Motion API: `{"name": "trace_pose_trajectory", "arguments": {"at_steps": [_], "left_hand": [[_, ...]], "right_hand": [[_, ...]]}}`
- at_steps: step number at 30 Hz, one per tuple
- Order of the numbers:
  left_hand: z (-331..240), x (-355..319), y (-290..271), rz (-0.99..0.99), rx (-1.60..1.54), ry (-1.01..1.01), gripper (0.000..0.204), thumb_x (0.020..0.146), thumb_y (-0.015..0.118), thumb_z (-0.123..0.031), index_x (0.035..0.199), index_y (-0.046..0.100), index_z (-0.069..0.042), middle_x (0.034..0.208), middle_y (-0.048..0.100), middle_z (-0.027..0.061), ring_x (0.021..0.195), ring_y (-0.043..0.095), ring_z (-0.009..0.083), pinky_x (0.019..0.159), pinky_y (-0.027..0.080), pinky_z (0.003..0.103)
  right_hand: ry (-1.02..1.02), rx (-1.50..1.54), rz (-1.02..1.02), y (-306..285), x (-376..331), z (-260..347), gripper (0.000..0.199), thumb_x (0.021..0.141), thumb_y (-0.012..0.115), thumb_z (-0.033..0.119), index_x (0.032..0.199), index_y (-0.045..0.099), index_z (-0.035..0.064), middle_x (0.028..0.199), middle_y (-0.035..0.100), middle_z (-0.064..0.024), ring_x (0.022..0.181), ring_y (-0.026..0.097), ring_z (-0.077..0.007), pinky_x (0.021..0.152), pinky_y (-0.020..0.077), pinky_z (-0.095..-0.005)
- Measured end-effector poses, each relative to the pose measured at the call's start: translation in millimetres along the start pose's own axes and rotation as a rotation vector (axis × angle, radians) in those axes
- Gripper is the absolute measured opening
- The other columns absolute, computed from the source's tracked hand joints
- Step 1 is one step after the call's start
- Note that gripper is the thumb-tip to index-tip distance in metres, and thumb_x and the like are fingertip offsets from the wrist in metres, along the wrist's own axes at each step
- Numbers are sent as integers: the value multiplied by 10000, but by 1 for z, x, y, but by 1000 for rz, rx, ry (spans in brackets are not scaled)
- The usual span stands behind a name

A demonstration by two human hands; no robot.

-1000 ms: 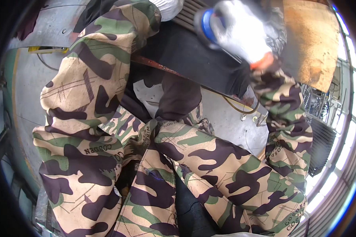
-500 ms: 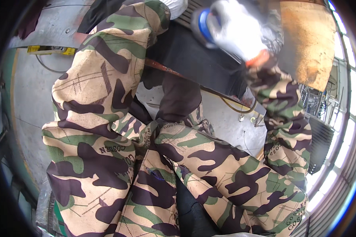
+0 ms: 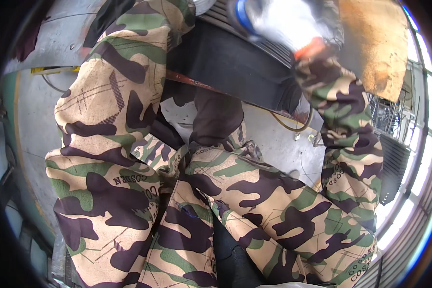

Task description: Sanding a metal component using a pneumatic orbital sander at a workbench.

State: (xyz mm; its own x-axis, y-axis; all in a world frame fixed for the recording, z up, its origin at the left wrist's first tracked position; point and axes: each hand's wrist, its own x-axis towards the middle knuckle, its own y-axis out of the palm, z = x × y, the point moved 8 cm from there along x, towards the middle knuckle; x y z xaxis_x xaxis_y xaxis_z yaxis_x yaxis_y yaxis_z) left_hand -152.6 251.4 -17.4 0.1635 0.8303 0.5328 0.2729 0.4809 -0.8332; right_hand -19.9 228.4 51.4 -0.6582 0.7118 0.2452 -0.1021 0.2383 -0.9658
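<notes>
At the top, right of centre, my right hand (image 3: 288, 21) wears a white glove with an orange cuff, smeared by motion. It is closed round a dark, round thing with a blue rim (image 3: 245, 18), whose kind I cannot make out. Under and beside it runs a dark ribbed metal piece (image 3: 221, 15) with long parallel slats. Only a bit of my left hand (image 3: 204, 6), in a pale glove, shows at the top edge next to that piece, its fingers out of sight. A black mat (image 3: 225, 60) covers the near part of the work surface.
A rusty brown board (image 3: 384, 53) stands at the right, near a wire rack (image 3: 389, 117). A grey metal surface (image 3: 65, 29) lies at the upper left, with a yellow object (image 3: 55, 70) below it. A hose (image 3: 293, 127) loops under the table's near edge.
My right hand has moved up and slightly left with the blue-rimmed thing, baring more slats. My left hand has slipped further out at the top. The whole view has shifted slightly.
</notes>
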Motion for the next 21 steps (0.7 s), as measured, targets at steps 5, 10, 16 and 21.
{"name": "trace_pose_trajectory", "arguments": {"at_steps": [5,10,16,21], "left_hand": [[-6,1,-2,-74,19,35,284,932,602,-274,1017,691,-18,1007,690,174,1030,638,362,973,457,474],[-4,3,-5,-79,10,65,273,920,619,-230,1043,699,0,1052,696,189,1051,638,376,982,467,485],[-10,1,-6,-53,17,66,321,941,599,-234,1115,690,19,1121,691,196,1111,619,385,1038,446,496],[-6,-4,-5,-74,23,97,322,940,604,-235,1120,684,19,1139,687,197,1137,611,383,1052,438,497]], "right_hand": [[-55,8,49,-11,-25,16,165,876,656,216,945,611,73,897,608,-169,850,636,-391,732,538,-499],[26,28,18,2,-9,-16,173,890,618,227,946,609,63,928,626,-193,864,640,-408,734,531,-523],[-23,14,76,-8,-40,-2,193,865,630,215,975,629,57,921,629,-192,884,649,-393,745,548,-506],[56,-29,39,3,-21,-32,203,871,632,227,959,627,44,916,635,-191,871,649,-397,734,542,-509]]}}
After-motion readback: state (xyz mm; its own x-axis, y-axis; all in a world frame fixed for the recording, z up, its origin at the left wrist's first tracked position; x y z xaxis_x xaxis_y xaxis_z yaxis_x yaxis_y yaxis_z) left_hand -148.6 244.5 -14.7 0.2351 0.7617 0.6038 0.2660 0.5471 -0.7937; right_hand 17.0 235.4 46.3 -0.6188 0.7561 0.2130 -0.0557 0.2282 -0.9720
